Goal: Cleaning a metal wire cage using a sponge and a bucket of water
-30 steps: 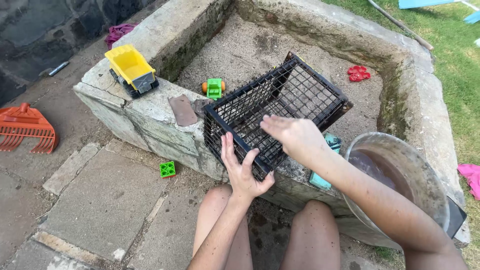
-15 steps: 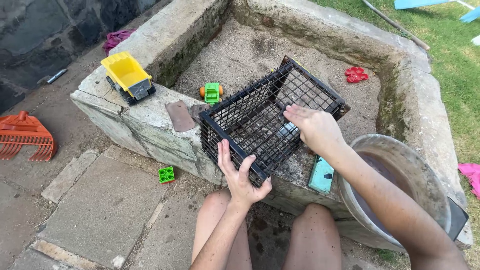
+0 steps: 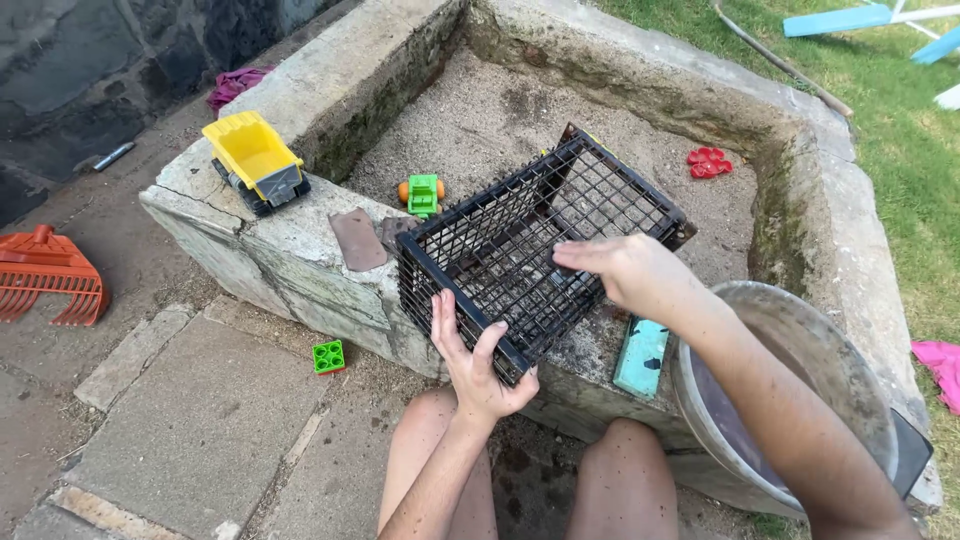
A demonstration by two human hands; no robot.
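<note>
At frame centre the crate (image 3: 535, 255) rests tilted on the stone wall (image 3: 290, 255). The left hand (image 3: 475, 365) grips its near bottom edge; the right hand (image 3: 625, 270) lies spread inside. Steadying that edge would keep it from tipping.

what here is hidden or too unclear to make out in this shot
- Head view: the right hand lies on the black wire crate; its palm side is hidden by the hand's own back.
- The left hand grips the crate's near corner; its thumb is out of sight behind the rim.
- The metal bucket is partly covered by the right forearm, so its inside is mostly hidden.
- The pink thing is cut off by the right edge.
</note>
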